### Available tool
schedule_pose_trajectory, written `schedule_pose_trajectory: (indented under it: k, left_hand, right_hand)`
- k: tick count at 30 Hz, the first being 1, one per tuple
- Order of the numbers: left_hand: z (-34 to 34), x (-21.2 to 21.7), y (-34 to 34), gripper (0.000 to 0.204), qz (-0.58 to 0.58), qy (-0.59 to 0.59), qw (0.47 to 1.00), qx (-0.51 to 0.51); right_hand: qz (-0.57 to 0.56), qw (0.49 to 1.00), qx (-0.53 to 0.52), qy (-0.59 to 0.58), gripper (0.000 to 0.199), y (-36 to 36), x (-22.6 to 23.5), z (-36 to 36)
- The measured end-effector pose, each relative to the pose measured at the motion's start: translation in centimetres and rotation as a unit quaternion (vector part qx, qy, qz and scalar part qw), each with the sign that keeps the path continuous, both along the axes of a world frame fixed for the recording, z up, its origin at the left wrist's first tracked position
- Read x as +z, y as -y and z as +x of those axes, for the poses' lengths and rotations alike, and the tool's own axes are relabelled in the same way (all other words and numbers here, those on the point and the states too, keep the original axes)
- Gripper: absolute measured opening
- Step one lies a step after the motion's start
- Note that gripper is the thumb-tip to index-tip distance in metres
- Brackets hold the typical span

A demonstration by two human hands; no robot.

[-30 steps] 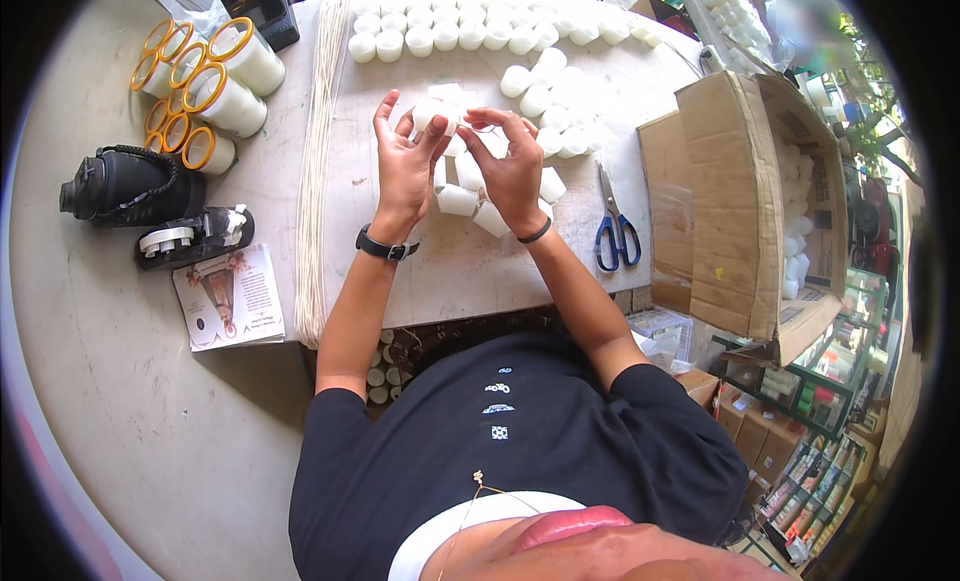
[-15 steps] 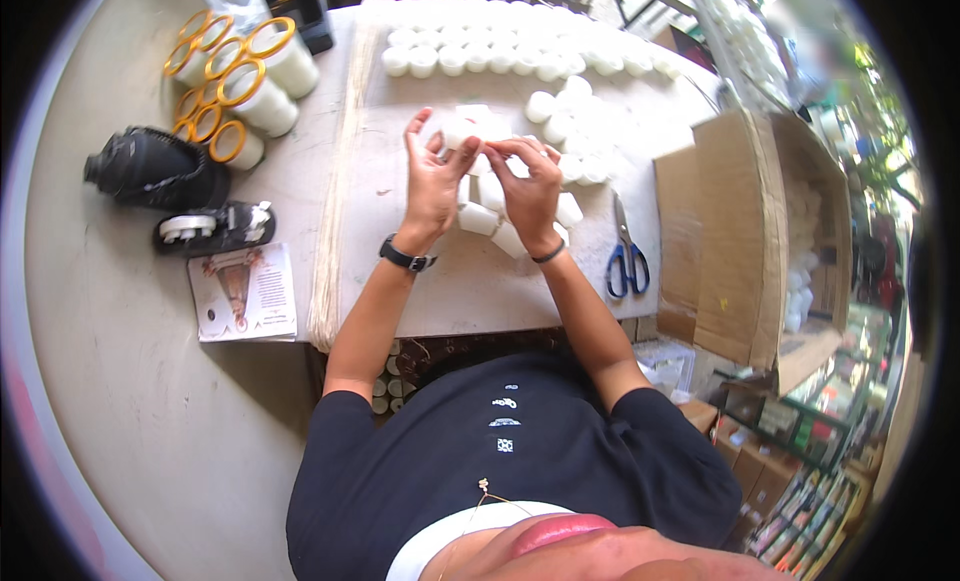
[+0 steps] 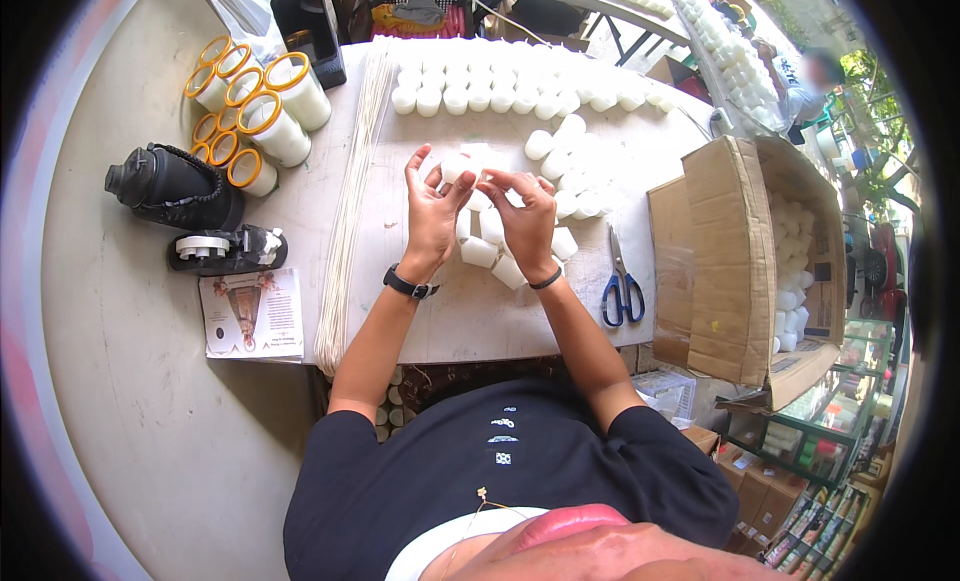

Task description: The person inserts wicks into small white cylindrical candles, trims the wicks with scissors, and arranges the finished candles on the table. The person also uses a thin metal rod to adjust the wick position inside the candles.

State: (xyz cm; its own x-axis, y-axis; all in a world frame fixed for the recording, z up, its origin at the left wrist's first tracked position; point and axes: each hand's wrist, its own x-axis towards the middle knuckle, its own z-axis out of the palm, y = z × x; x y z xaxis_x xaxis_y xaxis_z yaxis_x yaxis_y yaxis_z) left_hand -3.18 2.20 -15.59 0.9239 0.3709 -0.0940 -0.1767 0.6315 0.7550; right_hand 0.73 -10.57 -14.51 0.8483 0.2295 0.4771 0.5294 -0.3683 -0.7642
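A single head-worn fisheye view looks steeply down from just above the person's chin, facing forward over the counter (image 3: 300,231), close to both forearms; edges curve toward a dark circular rim.

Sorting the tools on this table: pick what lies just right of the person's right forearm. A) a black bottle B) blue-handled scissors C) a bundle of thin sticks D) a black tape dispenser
B: the blue-handled scissors lie flat on the table beside the right forearm, between it and the open cardboard box.
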Motion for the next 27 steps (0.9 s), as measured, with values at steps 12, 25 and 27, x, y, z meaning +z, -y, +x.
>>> schedule_pose_trajectory:
  k: [12,25,27]
  left_hand:
    - [-0.3,-0.1,0.0,0.084,-0.013,0.009,1.000,0.003]
    - [-0.2,-0.6,0.4,0.079,0.016,-0.004,1.000,-0.004]
    - [-0.1,-0.9,0.5,0.076,0.017,-0.002,1.000,-0.001]
  right_hand:
    - [0.004,1.000,-0.016,-0.012,0.006,-0.2,0.1,-0.9]
    - [-0.003,1.000,-0.020,0.009,0.008,-0.5,-0.3,-0.5]
    - [-0.008,1.000,-0.006,-0.015,0.009,-0.2,-0.2,-0.4]
